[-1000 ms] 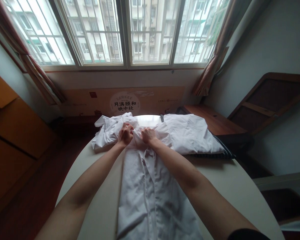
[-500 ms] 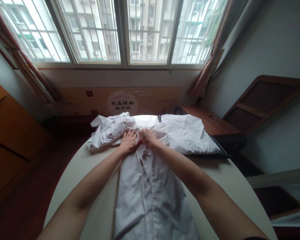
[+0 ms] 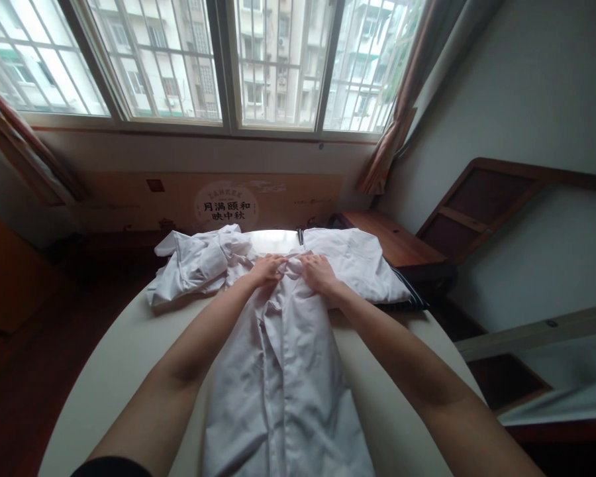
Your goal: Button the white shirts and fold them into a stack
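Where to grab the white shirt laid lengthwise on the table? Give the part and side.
Probably the collar end, one shoulder per hand, reaching over from the near side. The shirt lies flat, front up, collar end farthest away, where the left hand and right hand rest. The table backs it, so pinch the fabric up.

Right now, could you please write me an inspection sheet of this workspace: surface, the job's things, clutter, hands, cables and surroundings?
Surface: pale round table, with cloth over its middle and far side.
Job's things: white shirt laid flat lengthwise, button strip facing up.
Clutter: crumpled white garment at far left; flatter white garment at far right, lying on a dark striped cloth.
Hands: left hand and right hand lie close together on the shirt's far end; whether they pinch it cannot be told.
Cables: nothing seen.
Surroundings: barred window, curtain, printed cardboard box, wooden side table.
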Tool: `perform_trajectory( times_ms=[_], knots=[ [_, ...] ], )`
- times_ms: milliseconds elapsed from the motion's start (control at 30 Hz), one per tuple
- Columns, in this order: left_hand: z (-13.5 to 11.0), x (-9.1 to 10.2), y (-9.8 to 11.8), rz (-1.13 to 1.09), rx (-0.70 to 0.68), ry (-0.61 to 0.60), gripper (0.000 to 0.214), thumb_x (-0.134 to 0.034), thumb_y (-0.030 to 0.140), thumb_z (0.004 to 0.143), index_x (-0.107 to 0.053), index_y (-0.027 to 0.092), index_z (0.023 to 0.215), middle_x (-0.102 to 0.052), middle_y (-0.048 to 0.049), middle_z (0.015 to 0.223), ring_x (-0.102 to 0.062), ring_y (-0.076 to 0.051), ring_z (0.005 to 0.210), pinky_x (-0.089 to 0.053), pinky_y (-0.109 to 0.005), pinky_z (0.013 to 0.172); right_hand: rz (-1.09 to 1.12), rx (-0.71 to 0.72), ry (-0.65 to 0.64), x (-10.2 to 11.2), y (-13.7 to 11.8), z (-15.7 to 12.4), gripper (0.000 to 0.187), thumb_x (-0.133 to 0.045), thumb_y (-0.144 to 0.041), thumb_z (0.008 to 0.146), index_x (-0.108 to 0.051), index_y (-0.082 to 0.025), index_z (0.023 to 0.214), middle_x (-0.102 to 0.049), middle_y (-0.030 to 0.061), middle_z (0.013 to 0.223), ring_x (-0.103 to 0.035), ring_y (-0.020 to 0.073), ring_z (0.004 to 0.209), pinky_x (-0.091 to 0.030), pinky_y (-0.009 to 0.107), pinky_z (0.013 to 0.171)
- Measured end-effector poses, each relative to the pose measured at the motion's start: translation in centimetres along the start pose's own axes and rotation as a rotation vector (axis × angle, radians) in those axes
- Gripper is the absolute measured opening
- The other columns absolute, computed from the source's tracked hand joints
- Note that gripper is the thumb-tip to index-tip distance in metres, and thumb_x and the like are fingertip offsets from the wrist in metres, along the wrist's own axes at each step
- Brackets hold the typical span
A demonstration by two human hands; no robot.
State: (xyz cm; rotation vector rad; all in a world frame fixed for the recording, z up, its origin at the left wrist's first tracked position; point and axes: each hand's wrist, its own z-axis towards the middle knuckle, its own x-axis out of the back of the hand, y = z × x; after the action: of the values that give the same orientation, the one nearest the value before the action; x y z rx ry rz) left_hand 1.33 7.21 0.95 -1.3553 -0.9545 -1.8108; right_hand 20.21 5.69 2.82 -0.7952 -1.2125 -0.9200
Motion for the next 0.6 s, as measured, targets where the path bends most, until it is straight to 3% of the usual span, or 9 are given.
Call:
perform_trajectory(
  times_ms=[133, 267, 400, 600],
  knots=[
    [0.1, -0.9, 0.3, 0.113, 0.007, 0.099, 0.048, -0.055, 0.026, 0.081, -0.049, 0.026, 0.129, -0.051, -0.0061, 0.131, -0.050, -0.023, 0.111, -0.043, -0.037, 0.091, 0.104, -0.028, 0.048, -0.9, 0.9, -0.9, 0.048, -0.049, -0.007, 0.079, -0.052, -0.016, 0.126, -0.060, 0.0120, 0.123, -0.054, 0.0223, 0.114, -0.036, 0.035, 0.099],
    [0.3, -0.5, 1.2, 0.288, -0.063, 0.170, 0.029, -0.047, 0.017, 0.086, -0.059, 0.019, 0.112, -0.058, -0.0101, 0.112, -0.051, -0.024, 0.104, -0.040, -0.039, 0.089, 0.161, -0.063, 0.132, -0.9, 0.9, -1.3, 0.052, -0.048, -0.004, 0.075, -0.052, -0.016, 0.125, -0.061, 0.0106, 0.121, -0.055, 0.0219, 0.112, -0.037, 0.033, 0.098],
    [0.6, -0.2, 1.8, 0.355, -0.124, 0.140, 0.020, -0.046, 0.018, 0.086, -0.062, 0.015, 0.099, -0.061, -0.0119, 0.102, -0.053, -0.025, 0.096, -0.040, -0.038, 0.083, 0.161, -0.072, 0.131, -1.0, 0.8, -1.2, 0.051, -0.048, -0.004, 0.076, -0.052, -0.013, 0.126, -0.054, 0.0137, 0.131, -0.051, 0.0238, 0.118, -0.036, 0.036, 0.102],
    [1.4, 0.2, 1.9, 0.353, -0.169, 0.078, 0.025, -0.042, 0.012, 0.086, -0.066, 0.012, 0.092, -0.063, -0.0152, 0.096, -0.055, -0.027, 0.097, -0.039, -0.041, 0.085, 0.119, 0.032, 0.077, -1.8, 1.0, -1.3, 0.058, -0.041, -0.003, 0.082, -0.042, -0.017, 0.138, -0.040, 0.0107, 0.146, -0.030, 0.0235, 0.137, -0.025, 0.044, 0.110]
  ],
)
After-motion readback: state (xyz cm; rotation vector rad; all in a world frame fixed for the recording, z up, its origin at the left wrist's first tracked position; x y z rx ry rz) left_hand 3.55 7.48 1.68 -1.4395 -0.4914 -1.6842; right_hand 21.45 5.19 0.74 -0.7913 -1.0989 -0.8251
